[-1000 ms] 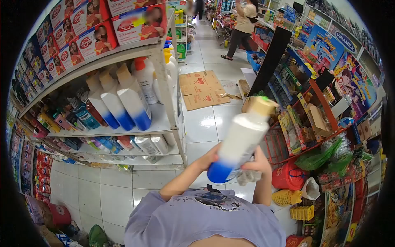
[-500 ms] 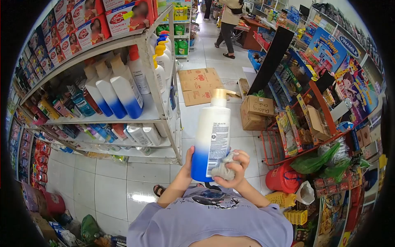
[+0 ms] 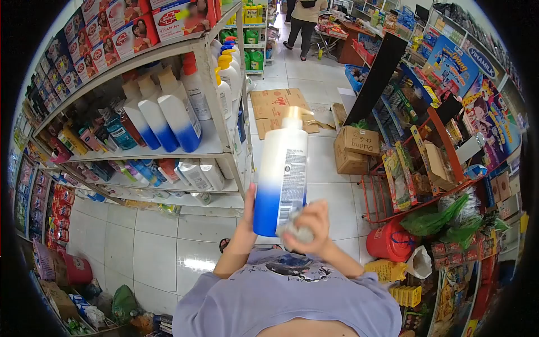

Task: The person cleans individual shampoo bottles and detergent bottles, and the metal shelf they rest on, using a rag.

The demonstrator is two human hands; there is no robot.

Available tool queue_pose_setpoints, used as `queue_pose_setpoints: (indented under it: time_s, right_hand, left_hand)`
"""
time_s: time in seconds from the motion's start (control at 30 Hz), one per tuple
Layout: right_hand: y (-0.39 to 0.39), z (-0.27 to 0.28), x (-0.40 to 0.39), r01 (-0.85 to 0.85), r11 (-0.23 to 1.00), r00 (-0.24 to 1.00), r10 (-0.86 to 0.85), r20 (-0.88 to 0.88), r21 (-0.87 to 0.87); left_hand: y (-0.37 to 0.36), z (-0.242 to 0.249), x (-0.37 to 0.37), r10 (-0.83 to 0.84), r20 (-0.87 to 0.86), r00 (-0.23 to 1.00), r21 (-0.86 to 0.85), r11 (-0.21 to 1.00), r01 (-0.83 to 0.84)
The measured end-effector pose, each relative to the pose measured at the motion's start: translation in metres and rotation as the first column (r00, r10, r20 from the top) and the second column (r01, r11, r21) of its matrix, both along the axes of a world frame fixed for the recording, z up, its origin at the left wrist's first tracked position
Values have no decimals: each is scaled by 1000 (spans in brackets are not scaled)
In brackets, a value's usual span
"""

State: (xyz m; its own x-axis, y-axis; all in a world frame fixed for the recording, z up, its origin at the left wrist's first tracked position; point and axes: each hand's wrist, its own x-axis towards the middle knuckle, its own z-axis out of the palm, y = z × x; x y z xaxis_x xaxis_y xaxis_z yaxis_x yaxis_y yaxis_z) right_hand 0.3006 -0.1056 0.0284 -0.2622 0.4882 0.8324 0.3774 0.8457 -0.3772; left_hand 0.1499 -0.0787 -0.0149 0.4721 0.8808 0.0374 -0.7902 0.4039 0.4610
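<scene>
I hold a tall white pump bottle (image 3: 282, 168) with a blue base and a beige pump top upright in front of my chest. My left hand (image 3: 247, 209) grips its lower left side. My right hand (image 3: 310, 227) is closed on a crumpled grey cloth (image 3: 296, 231) and presses it against the bottle's lower right side, below the printed back label. Matching white-and-blue bottles (image 3: 177, 115) stand on the metal shelf (image 3: 216, 147) just to my left.
Shelving with soap boxes (image 3: 126, 33) and small bottles fills the left. A cardboard box (image 3: 356, 148) and flattened cardboard (image 3: 275, 106) lie on the tiled aisle floor. A red wire rack (image 3: 404, 185), a red tub (image 3: 387, 240) and green bags crowd the right. Another person (image 3: 304, 22) stands far down the aisle.
The bottle went from tilted to upright and rose slightly. My right hand with the cloth moved onto its lower side. The distant person walked further away.
</scene>
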Motion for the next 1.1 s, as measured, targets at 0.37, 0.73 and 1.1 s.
queue_pose_setpoints:
  time_s: [0.37,0.73,1.1]
  right_hand:
    - [54,64,16,421,902,895,-398,-202,90]
    - [40,69,5,175,912,976,-210,57,370]
    - [4,17,-17,97,962,972,-146,183,254]
  left_hand:
    - [-10,23,18,-74,-461,884,-17,997,75]
    - [-17,51,9,-20,-484,875,-76,997,-19]
    - [11,7,5,-170,-24,985,-124,978,166]
